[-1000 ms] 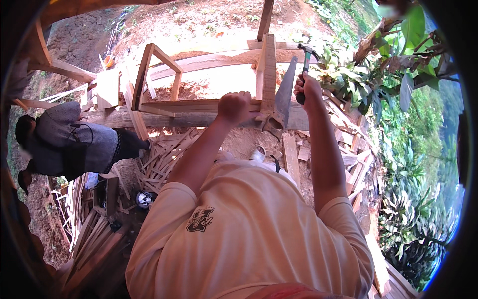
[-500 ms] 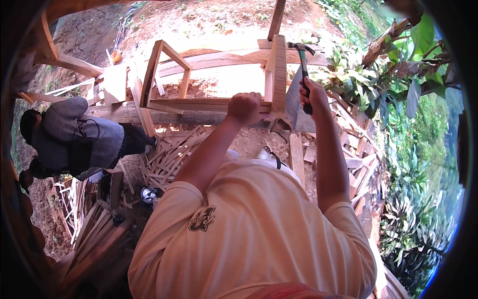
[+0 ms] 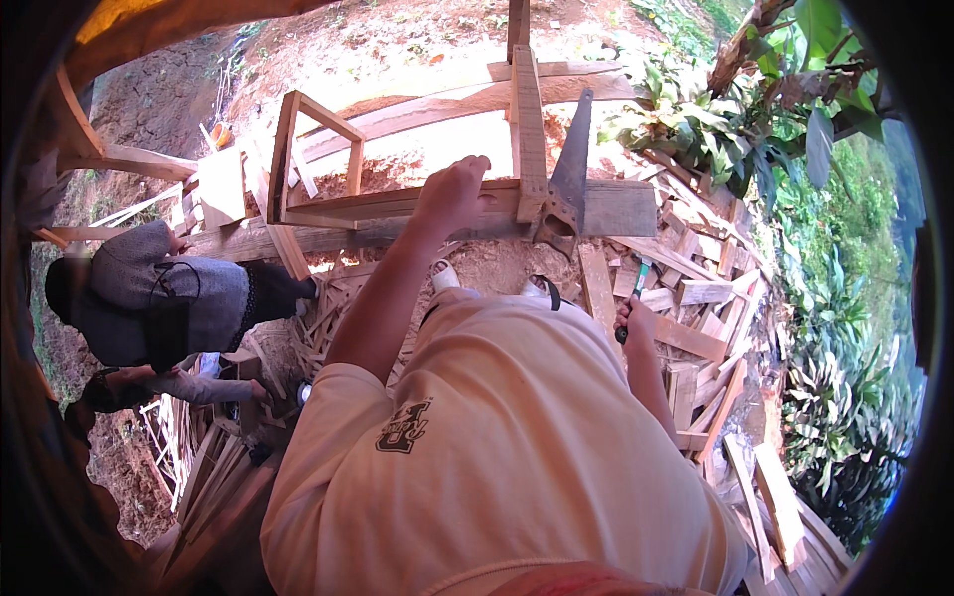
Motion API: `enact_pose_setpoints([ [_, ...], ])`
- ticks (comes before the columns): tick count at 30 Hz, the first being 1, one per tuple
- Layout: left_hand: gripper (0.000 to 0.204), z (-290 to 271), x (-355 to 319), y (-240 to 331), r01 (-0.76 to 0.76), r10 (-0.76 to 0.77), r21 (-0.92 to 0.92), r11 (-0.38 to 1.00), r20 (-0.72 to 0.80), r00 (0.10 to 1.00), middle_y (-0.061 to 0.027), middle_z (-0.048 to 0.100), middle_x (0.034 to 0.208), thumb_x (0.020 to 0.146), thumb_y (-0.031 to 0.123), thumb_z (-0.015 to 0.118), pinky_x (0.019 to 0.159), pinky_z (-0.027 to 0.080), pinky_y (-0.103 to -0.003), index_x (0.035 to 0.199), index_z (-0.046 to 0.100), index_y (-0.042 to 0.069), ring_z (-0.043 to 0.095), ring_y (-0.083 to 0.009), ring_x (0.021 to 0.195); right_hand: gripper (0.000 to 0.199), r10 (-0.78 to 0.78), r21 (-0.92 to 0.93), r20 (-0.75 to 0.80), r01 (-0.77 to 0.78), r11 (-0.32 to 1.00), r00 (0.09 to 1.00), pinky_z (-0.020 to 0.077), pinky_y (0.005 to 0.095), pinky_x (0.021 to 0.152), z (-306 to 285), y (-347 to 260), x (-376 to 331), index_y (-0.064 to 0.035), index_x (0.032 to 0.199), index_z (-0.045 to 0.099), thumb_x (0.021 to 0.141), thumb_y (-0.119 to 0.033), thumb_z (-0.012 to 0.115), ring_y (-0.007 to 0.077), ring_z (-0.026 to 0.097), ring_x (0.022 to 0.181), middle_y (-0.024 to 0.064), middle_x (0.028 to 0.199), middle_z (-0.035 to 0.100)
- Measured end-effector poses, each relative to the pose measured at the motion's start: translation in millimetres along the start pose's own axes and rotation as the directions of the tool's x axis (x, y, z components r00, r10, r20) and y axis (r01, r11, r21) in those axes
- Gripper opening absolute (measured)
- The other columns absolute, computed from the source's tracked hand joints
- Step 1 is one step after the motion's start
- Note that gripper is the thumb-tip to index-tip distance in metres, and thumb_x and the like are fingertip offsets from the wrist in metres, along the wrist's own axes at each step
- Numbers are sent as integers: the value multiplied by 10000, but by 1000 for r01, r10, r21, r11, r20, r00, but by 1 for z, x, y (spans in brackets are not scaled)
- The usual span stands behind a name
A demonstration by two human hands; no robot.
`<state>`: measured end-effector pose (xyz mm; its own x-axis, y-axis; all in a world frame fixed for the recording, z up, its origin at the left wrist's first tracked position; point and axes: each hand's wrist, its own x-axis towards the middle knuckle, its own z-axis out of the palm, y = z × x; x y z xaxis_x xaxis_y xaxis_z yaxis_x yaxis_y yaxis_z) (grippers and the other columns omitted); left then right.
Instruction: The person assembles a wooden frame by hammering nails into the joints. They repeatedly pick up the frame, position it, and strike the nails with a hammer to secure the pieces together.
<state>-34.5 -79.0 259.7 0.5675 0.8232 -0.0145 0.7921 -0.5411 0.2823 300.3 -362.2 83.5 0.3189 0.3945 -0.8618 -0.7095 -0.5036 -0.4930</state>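
My left hand (image 3: 453,197) is over the near rail of a wooden frame (image 3: 388,204), thumb and fingers apart, with nothing visible in it. Whether it touches the rail I cannot tell. Down at my right side, my right hand (image 3: 637,323) is closed round the dark handle of a hammer (image 3: 641,278), its head low over the scrap wood. A handsaw (image 3: 571,164) with a wooden handle lies on the plank bench (image 3: 621,209), just right of the frame's end post (image 3: 529,129).
Scrap boards (image 3: 696,338) cover the ground on the right, with more offcuts at the left. A person in grey (image 3: 199,298) bends at the left, and another person's arm (image 3: 214,387) shows below. Leafy plants (image 3: 845,328) edge the right side.
My right hand has dropped with the hammer from above the bench to my side. My left hand has shifted left and its fist has loosened. The saw now shows fully.
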Motion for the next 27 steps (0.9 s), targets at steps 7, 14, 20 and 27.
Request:
enact_pose_setpoints([
  [7,405,-11,-2,-36,56,-65,68,996,147,987,-151,734,798,885,469,788,748,577,-472,944,718,74,743,-349,823,251,103,83,-209,-88,993,973,349,285,440,-88,96,9,-102,916,521,1094,-278,500,98,390,477,-33,641,427],
  [14,373,-51,6,-36,-34,34,4,999,-75,997,-187,705,738,853,352,845,662,553,-464,840,676,20,717,-388,728,261,39,93,-213,-20,996,976,332,294,426,-89,111,4,-102,918,521,1094,-294,499,112,390,470,-19,635,433],
  [20,377,-125,19,-74,45,-130,-333,942,-236,963,-113,685,668,840,290,878,591,492,-347,780,663,-13,622,-155,610,229,-78,-27,-249,74,997,965,353,310,400,-70,103,2,-91,958,524,1088,-281,515,110,414,437,-24,618,443],
  [27,203,-188,-6,-152,-97,-309,-650,754,-480,821,73,614,758,938,226,803,635,395,-251,884,709,55,476,-36,691,218,-227,-23,-110,226,974,968,338,270,383,7,60,-22,-124,952,518,1058,-286,619,89,388,411,-22,633,457],
])
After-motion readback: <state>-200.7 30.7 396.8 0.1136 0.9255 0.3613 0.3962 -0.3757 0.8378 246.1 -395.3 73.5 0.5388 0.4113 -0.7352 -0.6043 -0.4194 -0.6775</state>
